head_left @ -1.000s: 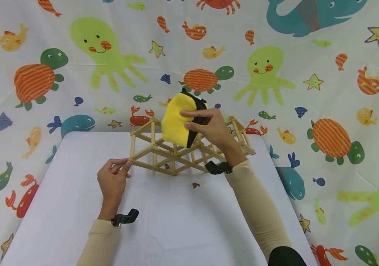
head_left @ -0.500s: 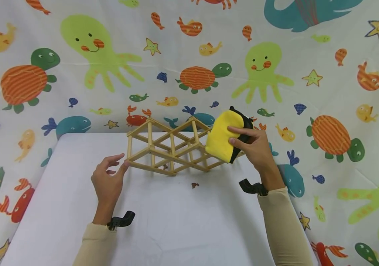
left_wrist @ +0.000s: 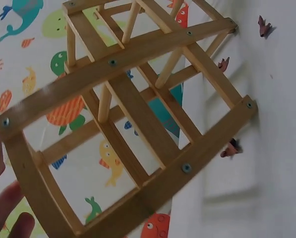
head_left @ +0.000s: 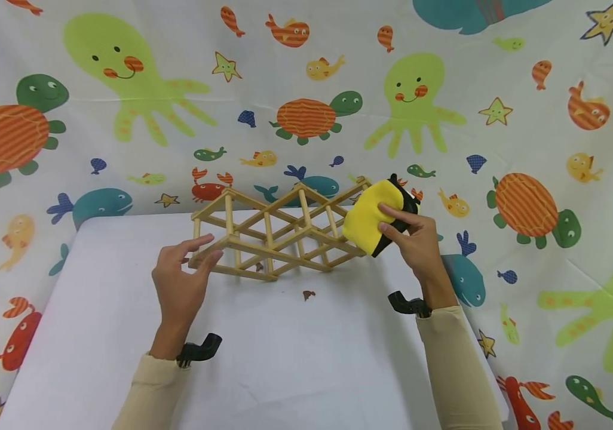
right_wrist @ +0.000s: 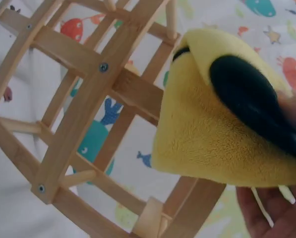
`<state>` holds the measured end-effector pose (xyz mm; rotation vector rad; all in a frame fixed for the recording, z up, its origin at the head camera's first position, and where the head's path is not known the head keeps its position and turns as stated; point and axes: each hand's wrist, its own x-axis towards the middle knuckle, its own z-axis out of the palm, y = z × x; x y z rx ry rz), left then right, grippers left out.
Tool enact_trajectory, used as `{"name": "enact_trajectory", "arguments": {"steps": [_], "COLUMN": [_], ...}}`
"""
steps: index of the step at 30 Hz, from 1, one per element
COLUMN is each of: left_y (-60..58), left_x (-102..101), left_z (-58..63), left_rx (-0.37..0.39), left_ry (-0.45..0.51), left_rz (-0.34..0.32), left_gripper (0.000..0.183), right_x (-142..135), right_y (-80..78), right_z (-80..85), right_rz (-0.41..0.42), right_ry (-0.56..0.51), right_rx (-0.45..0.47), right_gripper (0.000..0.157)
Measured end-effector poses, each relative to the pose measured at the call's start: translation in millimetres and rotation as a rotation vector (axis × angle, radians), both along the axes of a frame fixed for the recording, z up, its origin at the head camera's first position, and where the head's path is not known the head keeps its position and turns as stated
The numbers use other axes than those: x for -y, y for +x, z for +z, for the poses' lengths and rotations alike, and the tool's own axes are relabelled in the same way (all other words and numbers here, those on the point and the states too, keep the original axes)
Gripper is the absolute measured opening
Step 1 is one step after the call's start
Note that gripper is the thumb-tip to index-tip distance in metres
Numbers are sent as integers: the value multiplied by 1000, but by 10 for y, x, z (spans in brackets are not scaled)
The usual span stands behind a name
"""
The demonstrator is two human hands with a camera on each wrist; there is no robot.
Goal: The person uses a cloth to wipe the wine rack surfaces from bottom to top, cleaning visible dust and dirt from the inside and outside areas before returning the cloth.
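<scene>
A wooden lattice rack [head_left: 279,255] of crossed slats and round dowels stands toward the back of the white-covered table. My right hand [head_left: 419,242] pinches a plush yellow cloth [head_left: 368,216] with black trim against the rack's right part, partly covering it. In the right wrist view the folded cloth [right_wrist: 207,124] lies close to the slats. At the rack's left end is my left hand [head_left: 180,280], thumb and forefinger spread apart around the corner. The left wrist view shows its fingers [left_wrist: 4,208] beside the end slat; whether they touch it is unclear.
A small brown scrap [head_left: 309,295] lies on the table [head_left: 296,358] in front of the rack; other scraps [left_wrist: 231,148] lie beneath and near it in the left wrist view. Behind hangs a curtain [head_left: 263,36] printed with sea animals.
The right hand has carried the cloth rightward along the rack, from its middle to its right part. The left hand has let go its pinch on the corner, its fingers spreading. The head view has shifted.
</scene>
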<state>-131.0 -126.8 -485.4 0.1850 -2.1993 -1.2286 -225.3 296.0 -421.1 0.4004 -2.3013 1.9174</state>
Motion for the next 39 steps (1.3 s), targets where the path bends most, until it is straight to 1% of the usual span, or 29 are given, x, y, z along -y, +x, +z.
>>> {"name": "enact_trajectory", "arguments": {"steps": [4, 6, 9, 12, 15, 18, 21, 23, 29, 32, 36, 38, 39], "left_y": [-121, -163, -191, -205, -226, -256, -303, -346, -474, -540, -607, -632, -644], "left_x": [-91, -119, -143, -159, -163, -138, -90, -54, 51, 91, 128, 138, 141], "left_z": [64, 81, 100, 95, 87, 93, 109, 114, 111, 107, 111, 116, 119], "left_rx": [-61, -79, -90, -90, -107, -127, -131, -117, -64, -54, -49, -41, -38], "left_ry": [-36, -52, -59, -56, -54, -48, -28, -17, 12, 13, 9, 13, 14], "left_rz": [-64, -76, -78, -76, -68, -50, -39, -33, -29, -38, -42, -42, -44], "left_gripper": [37, 34, 32, 33, 32, 29, 27, 27, 29, 28, 26, 26, 26], "right_x": [4, 15, 30, 48, 63, 90, 127, 154, 266, 332, 428, 466, 479], "right_y": [-99, -127, -147, -145, -116, -74, -18, 31, 243, 371, 545, 623, 656], "right_z": [-41, -56, -67, -46, -14, 2, 8, 14, 18, 22, 28, 30, 29], "right_rz": [-52, -77, -110, -135, -147, -139, -133, -136, -195, -239, -302, -309, -304], "right_ry": [59, 71, 78, 79, 92, 96, 94, 99, 127, 158, 244, 270, 267], "right_rx": [26, 43, 67, 102, 133, 151, 169, 178, 190, 173, 140, 132, 136], "right_gripper": [39, 40, 40, 41, 41, 40, 40, 40, 38, 36, 33, 32, 32]}}
